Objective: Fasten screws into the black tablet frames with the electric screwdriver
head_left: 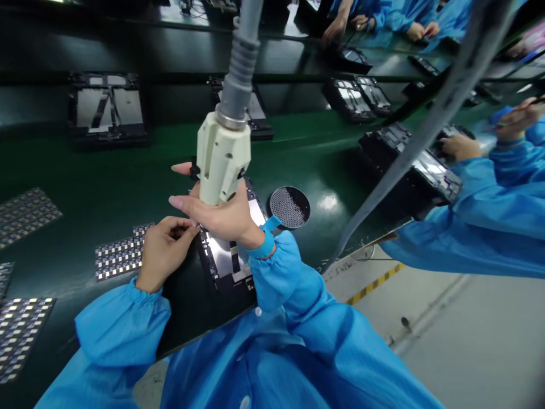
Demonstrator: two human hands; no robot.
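Note:
My right hand (225, 218) is wrapped around a cream electric screwdriver (223, 153) hanging from a ribbed grey hose. The hand and tool are over an opened tablet (221, 261) on the green bench, and the tool's tip is hidden behind the hand. At the tablet's left edge, my left hand (164, 250) has its thumb and fingertips pinched together. Whatever lies between those fingertips, if anything, is too small to make out. A blue band circles my right wrist.
A round perforated plate (290, 207) lies right of the tablet. Sheets of small parts (119, 255) spread leftward. More opened tablets (108, 108) stand along the line behind. A grey hose (409, 159) slants across the right. Co-workers in blue sleeves (481, 221) work at right and across.

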